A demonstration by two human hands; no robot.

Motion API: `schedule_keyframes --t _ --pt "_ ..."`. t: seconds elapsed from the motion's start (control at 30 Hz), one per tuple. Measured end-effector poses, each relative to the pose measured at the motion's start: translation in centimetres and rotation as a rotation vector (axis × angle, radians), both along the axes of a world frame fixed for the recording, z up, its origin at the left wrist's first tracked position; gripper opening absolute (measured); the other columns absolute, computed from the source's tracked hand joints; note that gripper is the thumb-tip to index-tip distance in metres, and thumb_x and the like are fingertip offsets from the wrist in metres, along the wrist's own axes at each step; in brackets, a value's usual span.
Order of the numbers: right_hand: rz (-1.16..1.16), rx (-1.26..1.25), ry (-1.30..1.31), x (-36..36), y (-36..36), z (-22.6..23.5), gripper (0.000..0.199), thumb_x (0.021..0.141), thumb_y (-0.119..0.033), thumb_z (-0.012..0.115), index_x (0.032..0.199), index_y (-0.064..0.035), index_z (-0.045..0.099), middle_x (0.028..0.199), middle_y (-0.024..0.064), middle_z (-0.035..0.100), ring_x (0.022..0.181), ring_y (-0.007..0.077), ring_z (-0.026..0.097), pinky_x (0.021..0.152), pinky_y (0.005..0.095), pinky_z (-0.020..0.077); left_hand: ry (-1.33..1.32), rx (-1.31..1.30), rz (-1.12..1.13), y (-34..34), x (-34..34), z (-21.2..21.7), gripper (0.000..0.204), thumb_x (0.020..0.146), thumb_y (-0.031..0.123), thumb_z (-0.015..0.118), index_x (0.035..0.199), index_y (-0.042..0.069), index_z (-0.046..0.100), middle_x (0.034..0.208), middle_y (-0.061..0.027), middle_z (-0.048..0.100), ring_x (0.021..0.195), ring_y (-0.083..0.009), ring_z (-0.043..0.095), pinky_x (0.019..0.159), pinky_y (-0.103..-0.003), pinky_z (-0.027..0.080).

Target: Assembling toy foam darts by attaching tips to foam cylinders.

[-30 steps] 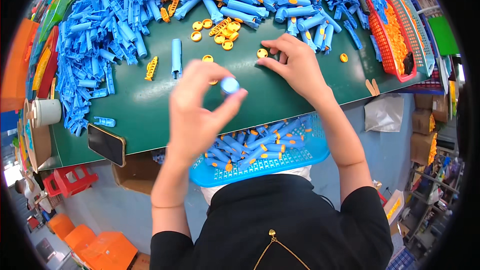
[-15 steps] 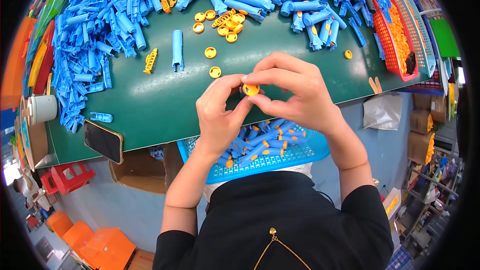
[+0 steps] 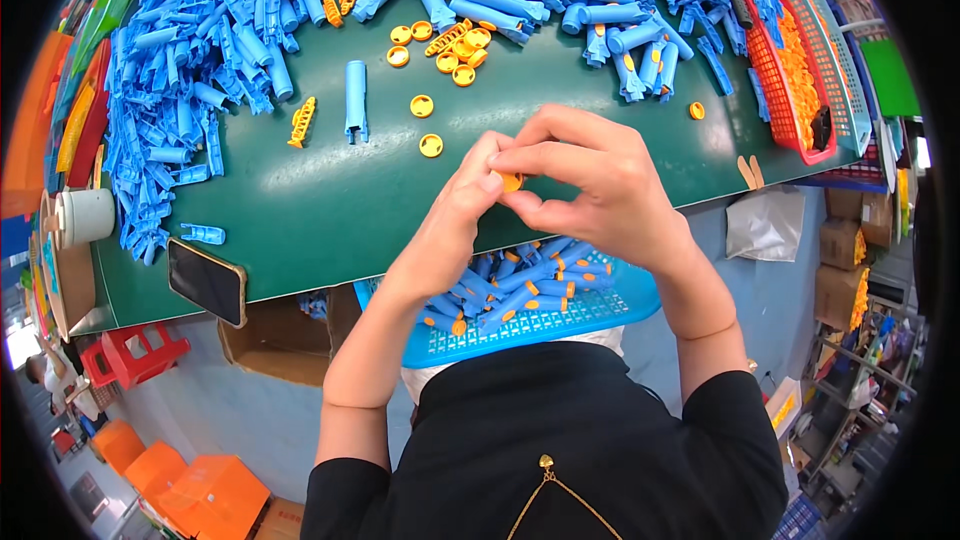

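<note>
An orange round cap (image 3: pixel 512 182) is pinched between my two hands above the near edge of the green table (image 3: pixel 300 195). My left hand (image 3: pixel 457 215) is closed, with its thumb pressing against the cap's side. From the right, my right hand (image 3: pixel 605 180) grips it between thumb and fingertips. Fingers cover most of the cap, and whatever lies behind it is hidden. Beyond my hands are two loose orange caps (image 3: pixel 431 145), a blue tube (image 3: pixel 356 102) and an orange ribbed strip (image 3: pixel 302 122).
Blue half-shells (image 3: pixel 185 90) and blue tubes (image 3: pixel 500 10) are heaped along the far side. A red basket (image 3: pixel 820 153) of orange parts stands at right, a phone (image 3: pixel 207 282) at left. Below my hands sits a blue basket (image 3: pixel 620 315) holding capped tubes.
My left hand has shifted up and to the right, its thumb now over part of the cap. Less of the cap shows. My right hand has barely moved.
</note>
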State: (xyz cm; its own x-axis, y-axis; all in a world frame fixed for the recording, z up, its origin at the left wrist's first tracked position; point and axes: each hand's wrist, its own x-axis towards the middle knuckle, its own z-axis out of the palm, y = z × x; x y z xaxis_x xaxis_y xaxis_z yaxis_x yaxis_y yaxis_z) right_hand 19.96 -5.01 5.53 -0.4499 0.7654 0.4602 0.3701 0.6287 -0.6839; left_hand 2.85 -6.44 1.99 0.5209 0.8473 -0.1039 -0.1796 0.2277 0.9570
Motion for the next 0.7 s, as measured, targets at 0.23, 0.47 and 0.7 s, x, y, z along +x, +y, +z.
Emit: schedule_keyframes --t 0.23,0.47,0.7 --pt "0.003 -0.017 -0.015 0.1 -0.1 0.4 0.028 0.065 0.003 0.074 0.093 -0.0022 0.07 0.081 0.0064 0.062 0.069 0.0183 0.061 0.059 0.0272 0.0495 -0.043 0.06 0.081 -0.4 0.5 -1.2 0.048 0.095 0.047 0.033 0.101 0.001 0.047 0.097 -0.0055 0.044 0.095 -0.0137 0.043 0.089 -0.029 0.033" --pt "-0.026 -0.004 -0.035 0.2 0.2 0.3 0.024 0.065 -0.001 0.077 0.088 -0.0033 0.07 0.081 0.0053 0.062 0.075 0.0194 0.058 0.063 0.0288 0.0481 -0.017 0.1 0.119 -0.4 1.0 -1.5 0.043 0.097 0.042 0.033 0.099 0.002 0.047 0.095 -0.0064 0.044 0.092 -0.0146 0.044 0.087 -0.028 0.035" --pt "-0.097 0.033 -0.058 0.3 0.1 0.0 0.021 0.067 -0.009 0.08 0.086 -0.0039 0.071 0.081 0.0027 0.06 0.079 0.0184 0.052 0.071 0.0283 0.0433 -0.041 0.211 0.18 -0.5 1.3 -2.3 0.041 0.097 0.038 0.032 0.1 0.001 0.049 0.096 -0.0083 0.046 0.087 -0.0167 0.045 0.079 -0.029 0.037"
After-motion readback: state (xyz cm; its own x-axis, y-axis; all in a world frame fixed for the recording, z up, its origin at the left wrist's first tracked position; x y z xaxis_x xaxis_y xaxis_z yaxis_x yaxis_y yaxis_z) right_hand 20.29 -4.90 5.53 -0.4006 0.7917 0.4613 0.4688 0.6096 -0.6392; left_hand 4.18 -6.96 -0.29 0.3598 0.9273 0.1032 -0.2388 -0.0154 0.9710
